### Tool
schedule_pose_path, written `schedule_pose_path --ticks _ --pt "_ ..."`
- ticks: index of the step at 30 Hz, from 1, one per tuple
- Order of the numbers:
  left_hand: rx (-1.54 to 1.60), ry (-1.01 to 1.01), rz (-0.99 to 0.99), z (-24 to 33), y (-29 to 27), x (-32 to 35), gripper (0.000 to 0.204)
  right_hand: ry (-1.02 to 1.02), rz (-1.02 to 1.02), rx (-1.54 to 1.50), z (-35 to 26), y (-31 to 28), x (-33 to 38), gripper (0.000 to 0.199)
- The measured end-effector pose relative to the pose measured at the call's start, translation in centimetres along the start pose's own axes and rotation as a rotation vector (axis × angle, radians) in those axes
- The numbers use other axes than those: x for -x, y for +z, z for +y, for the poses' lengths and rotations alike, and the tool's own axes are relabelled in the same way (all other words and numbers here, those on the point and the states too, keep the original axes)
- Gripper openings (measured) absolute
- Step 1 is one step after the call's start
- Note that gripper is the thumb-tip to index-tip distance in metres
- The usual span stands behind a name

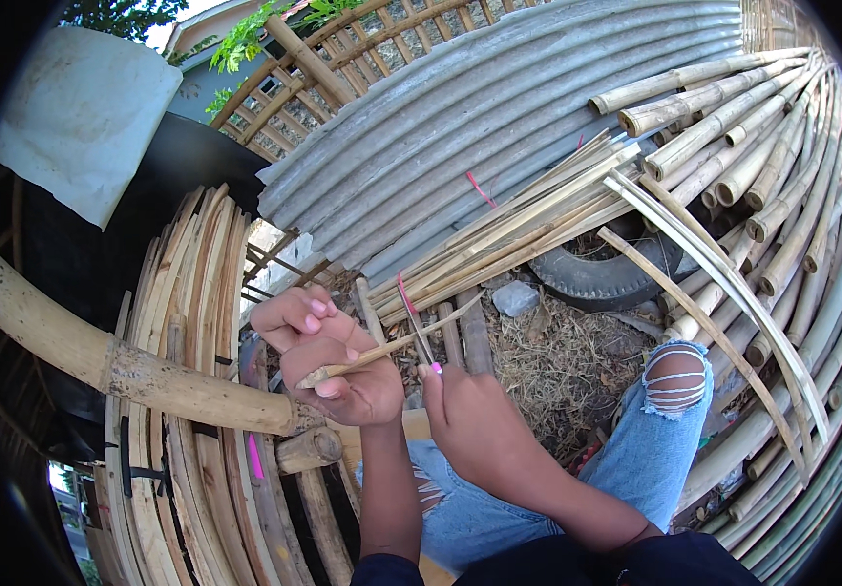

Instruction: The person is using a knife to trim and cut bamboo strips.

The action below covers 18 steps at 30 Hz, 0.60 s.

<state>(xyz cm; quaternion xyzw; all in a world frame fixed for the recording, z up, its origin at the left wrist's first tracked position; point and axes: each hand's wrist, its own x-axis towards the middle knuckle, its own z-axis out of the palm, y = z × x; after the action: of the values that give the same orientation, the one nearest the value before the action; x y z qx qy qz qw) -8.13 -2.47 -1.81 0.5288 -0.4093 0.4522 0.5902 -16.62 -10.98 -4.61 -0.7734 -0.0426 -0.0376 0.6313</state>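
Note:
My left hand (357,383), palm turned up with curled fingers, holds a thin bamboo strip (397,344). The strip's blunt, rough end pokes out at the near left. Its other end tapers off to the right, past the blade. In my right hand (487,425) is a knife (422,340), gripped in a fist with the thumb up near the blade. The handle is mostly hidden by my fingers. Upright and slightly tilted, the narrow blade crosses the strip and has a reddish tip; whether it touches the strip I cannot tell.
A bundle of split bamboo strips (509,230) lies ahead, by a corrugated metal sheet (421,127). Bamboo poles (792,215) pile up at right, near a black tire (592,278). Wooden slats (191,283) stand at left behind a thick bamboo pole (177,388).

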Motion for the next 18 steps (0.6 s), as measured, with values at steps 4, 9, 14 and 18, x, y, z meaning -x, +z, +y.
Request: schedule_pose_path --ticks 4,9,14,18 --pt "0.022 0.039 -0.041 0.0 0.7 -0.2 0.044 -0.098 -0.022 -0.005 -3.2 -1.8 1.4 0.027" --pt "-0.023 0.012 -0.005 0.0 0.4 0.0 0.048 -0.175 -0.083 0.089 1.1 -0.6 -0.3 0.020" --pt "0.046 0.044 -0.004 0.1 0.5 0.1 0.050 -0.188 -0.124 0.002 -0.6 -1.3 1.0 0.018" --pt "0.015 0.020 -0.015 0.4 0.9 0.0 0.051 -0.197 -0.142 0.146 -0.9 -1.6 0.6 0.021"
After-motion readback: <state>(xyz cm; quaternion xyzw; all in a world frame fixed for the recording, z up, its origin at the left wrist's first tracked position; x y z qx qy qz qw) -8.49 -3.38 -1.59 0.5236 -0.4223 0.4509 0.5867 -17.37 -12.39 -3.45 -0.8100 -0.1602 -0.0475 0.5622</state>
